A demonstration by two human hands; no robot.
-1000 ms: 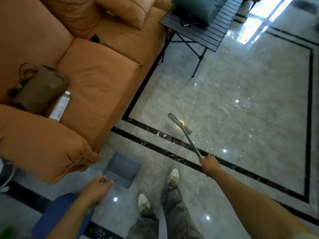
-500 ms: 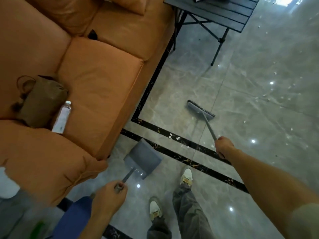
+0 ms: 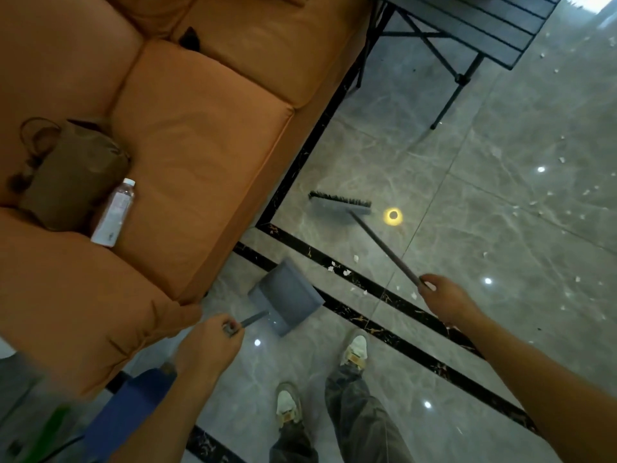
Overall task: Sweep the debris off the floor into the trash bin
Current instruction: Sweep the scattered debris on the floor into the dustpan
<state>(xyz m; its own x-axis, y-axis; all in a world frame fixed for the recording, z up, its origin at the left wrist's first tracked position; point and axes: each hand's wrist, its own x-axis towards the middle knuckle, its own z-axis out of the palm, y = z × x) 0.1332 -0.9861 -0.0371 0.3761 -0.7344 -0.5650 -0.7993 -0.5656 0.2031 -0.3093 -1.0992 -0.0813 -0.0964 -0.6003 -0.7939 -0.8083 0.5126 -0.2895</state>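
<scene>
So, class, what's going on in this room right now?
A person is sweeping a marble floor. The right hand holds a long broom, its head out on the floor beside an orange sofa. The left hand holds a grey dustpan low by the sofa's corner. White scraps lie scattered, some between pan and broom, none visibly in the pan yet.

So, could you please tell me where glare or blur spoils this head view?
Head view: ceiling lights glint as white spots on the glossy floor, with a yellow ring flare beside the broom head; the lower left corner is smeared; the edges bow.
</scene>
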